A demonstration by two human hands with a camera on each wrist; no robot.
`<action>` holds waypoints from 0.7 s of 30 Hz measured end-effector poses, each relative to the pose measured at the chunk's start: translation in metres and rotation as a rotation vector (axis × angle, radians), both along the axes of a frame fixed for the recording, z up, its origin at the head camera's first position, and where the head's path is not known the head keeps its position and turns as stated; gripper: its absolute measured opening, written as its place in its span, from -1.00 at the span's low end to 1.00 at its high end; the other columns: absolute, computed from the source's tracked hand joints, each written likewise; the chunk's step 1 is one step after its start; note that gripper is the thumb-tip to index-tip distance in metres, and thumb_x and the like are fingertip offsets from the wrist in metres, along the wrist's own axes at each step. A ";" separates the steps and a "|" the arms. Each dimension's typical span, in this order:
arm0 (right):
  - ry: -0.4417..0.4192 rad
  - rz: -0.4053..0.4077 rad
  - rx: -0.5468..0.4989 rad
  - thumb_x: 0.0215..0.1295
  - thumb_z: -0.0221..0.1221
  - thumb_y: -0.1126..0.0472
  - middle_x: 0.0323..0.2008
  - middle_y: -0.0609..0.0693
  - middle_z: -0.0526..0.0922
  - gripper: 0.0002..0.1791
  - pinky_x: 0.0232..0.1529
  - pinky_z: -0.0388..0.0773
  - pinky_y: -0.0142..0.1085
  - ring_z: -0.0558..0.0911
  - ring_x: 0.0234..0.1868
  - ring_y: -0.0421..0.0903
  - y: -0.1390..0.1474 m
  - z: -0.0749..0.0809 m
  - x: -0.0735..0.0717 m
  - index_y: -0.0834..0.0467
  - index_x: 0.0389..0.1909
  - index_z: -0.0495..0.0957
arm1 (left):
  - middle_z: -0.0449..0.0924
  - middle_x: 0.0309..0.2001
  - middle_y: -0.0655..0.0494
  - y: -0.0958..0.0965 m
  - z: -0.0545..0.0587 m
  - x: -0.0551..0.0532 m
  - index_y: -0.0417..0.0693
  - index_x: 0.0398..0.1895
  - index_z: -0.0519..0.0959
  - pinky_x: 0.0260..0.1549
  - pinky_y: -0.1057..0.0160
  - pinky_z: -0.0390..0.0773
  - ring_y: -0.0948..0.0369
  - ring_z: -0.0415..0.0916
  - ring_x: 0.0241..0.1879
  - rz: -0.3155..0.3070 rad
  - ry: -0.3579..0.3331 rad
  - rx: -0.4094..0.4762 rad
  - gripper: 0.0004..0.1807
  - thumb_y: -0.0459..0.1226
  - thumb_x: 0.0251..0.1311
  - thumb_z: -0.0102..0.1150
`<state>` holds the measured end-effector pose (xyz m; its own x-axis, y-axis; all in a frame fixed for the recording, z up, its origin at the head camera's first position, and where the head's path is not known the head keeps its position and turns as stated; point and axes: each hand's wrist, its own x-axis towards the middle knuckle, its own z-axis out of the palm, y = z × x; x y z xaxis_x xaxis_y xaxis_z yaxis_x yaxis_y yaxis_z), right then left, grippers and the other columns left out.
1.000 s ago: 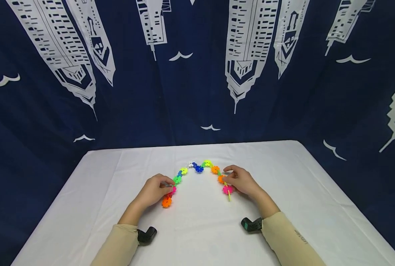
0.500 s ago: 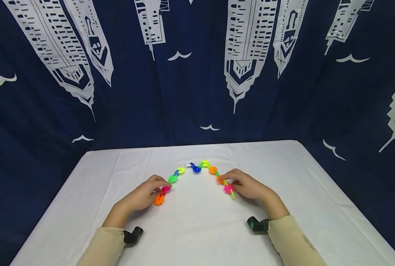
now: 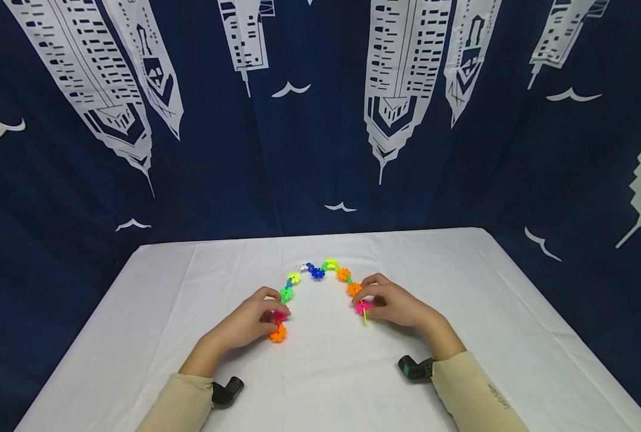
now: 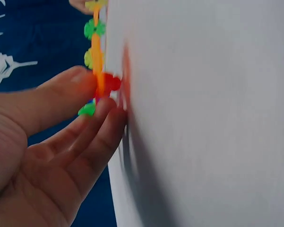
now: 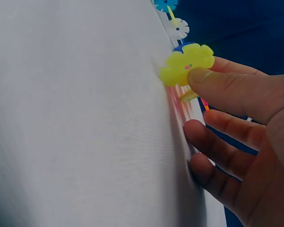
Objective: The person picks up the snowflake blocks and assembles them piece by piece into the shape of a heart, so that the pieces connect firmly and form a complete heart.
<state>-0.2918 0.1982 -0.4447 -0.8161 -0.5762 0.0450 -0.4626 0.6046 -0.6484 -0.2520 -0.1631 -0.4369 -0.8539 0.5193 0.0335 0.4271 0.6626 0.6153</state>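
A chain of linked, flower-shaped plastic snowflake pieces (image 3: 318, 273) lies in an arch on the white table. My left hand (image 3: 251, 321) pinches its left end around the red piece (image 4: 108, 82), and an orange piece (image 3: 278, 333) sticks out nearer me. At the other end, my right hand (image 3: 396, 303) holds the yellow flower piece (image 5: 189, 65), thumb on its face and the forefinger behind. Just by that thumb shows a pink piece (image 3: 362, 307). The two ends are apart, with bare cloth between them. Fingers partly hide the held pieces.
White cloth covers the table (image 3: 320, 384). A dark blue curtain (image 3: 298, 150) printed with white buildings and birds hangs behind the far edge. Black wrist cameras (image 3: 227, 391) stick out inward from both sleeves.
The chain's left end has swung right and slightly toward me with my left hand. My right hand has shifted a little left with its end, narrowing the arch after it had widened.
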 end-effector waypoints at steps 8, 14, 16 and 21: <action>-0.004 -0.014 -0.034 0.25 0.34 0.25 0.40 0.10 0.33 -0.84 0.12 0.54 -0.25 0.55 0.10 -0.03 -0.008 -0.004 -0.001 -0.12 -0.27 0.71 | 0.30 0.40 -0.13 0.016 -0.002 0.002 -0.04 -0.08 0.72 0.10 0.14 0.62 0.16 0.60 0.00 -0.013 0.072 0.013 -0.74 -0.47 0.20 0.28; -0.012 -0.022 -0.073 0.26 0.32 0.28 0.44 0.11 0.28 -0.84 0.17 0.58 -0.13 0.54 0.22 0.05 -0.013 -0.006 0.000 -0.10 -0.32 0.72 | 0.24 0.46 -0.13 0.024 -0.002 0.002 -0.06 0.00 0.69 0.17 0.09 0.58 0.09 0.55 0.16 -0.058 0.046 0.004 -0.66 -0.53 0.20 0.24; -0.017 -0.038 -0.084 0.26 0.33 0.28 0.47 0.08 0.23 -0.83 0.17 0.57 -0.11 0.51 0.26 0.06 -0.014 -0.007 0.001 -0.11 -0.34 0.72 | 0.24 0.47 -0.11 0.027 -0.002 0.002 -0.05 0.01 0.69 0.13 0.15 0.61 0.14 0.57 0.10 -0.078 0.042 -0.025 -0.66 -0.50 0.18 0.28; -0.014 -0.021 -0.108 0.25 0.33 0.28 0.47 0.04 0.27 -0.83 0.15 0.57 -0.20 0.45 0.33 0.09 -0.018 -0.011 0.002 -0.12 -0.34 0.71 | 0.45 0.32 -0.06 0.034 -0.001 0.000 -0.06 -0.06 0.70 0.08 0.18 0.62 0.14 0.56 0.07 -0.129 0.094 -0.080 -0.72 -0.42 0.13 0.39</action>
<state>-0.2898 0.1805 -0.4556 -0.8290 -0.5512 0.0948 -0.4411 0.5402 -0.7167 -0.2521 -0.1288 -0.4381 -0.7750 0.6287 0.0641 0.5649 0.6438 0.5162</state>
